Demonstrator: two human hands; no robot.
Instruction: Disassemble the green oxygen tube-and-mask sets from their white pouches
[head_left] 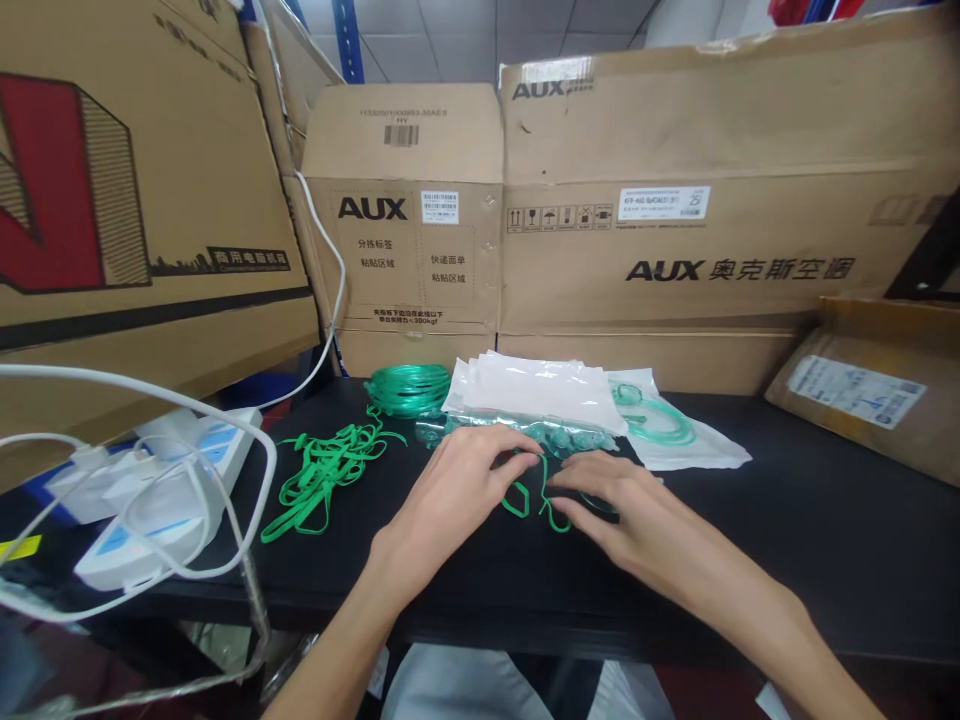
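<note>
My left hand [469,475] pinches a thin green elastic strap [544,480] between thumb and forefinger. The strap hangs in a loose loop above the black tabletop. Close by on the right, my right hand [626,500] has its thumb and fingers apart, the tips beside the strap's other part. Part of a dark, clear-edged object [600,503] shows under the right hand; most of it is hidden. Behind the hands lie clear green plastic pieces in a bag [574,440], with white packets [536,385] on top. A tangled pile of green straps [330,475] is left of my left hand.
A coil of green tubing [409,390] sits at the back. A packet with a green tube [664,425] lies at the right. White power strips [169,520] and cables crowd the left. Large cardboard boxes [652,230] wall the back; a smaller carton [874,385] stands right.
</note>
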